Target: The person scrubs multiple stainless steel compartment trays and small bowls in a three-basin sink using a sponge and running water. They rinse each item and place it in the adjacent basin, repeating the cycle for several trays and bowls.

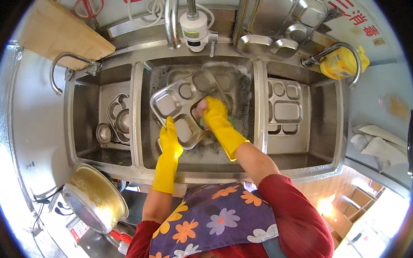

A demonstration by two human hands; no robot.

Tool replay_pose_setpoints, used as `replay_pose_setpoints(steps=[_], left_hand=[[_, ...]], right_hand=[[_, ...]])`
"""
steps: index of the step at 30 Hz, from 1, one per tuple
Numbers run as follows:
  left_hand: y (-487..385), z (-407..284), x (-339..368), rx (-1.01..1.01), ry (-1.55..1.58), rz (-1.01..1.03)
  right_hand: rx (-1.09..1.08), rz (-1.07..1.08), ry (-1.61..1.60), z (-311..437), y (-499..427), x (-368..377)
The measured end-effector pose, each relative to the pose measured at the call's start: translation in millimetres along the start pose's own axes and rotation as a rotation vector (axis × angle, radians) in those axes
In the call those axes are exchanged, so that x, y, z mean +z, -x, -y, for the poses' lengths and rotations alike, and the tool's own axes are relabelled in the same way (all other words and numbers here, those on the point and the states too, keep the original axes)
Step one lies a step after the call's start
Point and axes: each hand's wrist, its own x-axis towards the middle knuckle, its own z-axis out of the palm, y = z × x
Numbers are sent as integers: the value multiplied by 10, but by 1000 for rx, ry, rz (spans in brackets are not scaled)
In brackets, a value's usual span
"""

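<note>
A compartmented stainless steel food tray (167,103) is tilted over the middle sink basin, its lower part near the water. My left hand (171,137), in a yellow rubber glove, grips the tray's left edge with the thumb on top. My right hand (214,110), gloved the same way, presses a blurred pinkish and green cloth or sponge (201,109) against the tray's right-hand compartment. Murky water with foam (243,70) surrounds the tray, and more trays show dimly beneath it.
Stacked steel trays (287,111) lie in the right basin. The left basin holds a tray with bowls (104,133). Chrome faucets (71,55) (357,66) flank the sink; a white water heater tap (194,31) hangs centrally. A large metal pot (93,196) stands at lower left.
</note>
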Motion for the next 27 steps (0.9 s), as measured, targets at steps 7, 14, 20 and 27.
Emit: replay_pose_setpoints(steps=[7,14,20,27], left_hand=[[26,-76,-139,-57,88,-26],[-97,-152,-233,-113,5,-10],[-127,-18,-297,-102,139,103],[-119,16,-365,72,219,214]], right_hand=[[-221,388,209,15,297,58],[-373,-161,748,-420,-338,-254],[-3,-547,328,-159,-398,198],[-644,-314,-410,520,227,582]])
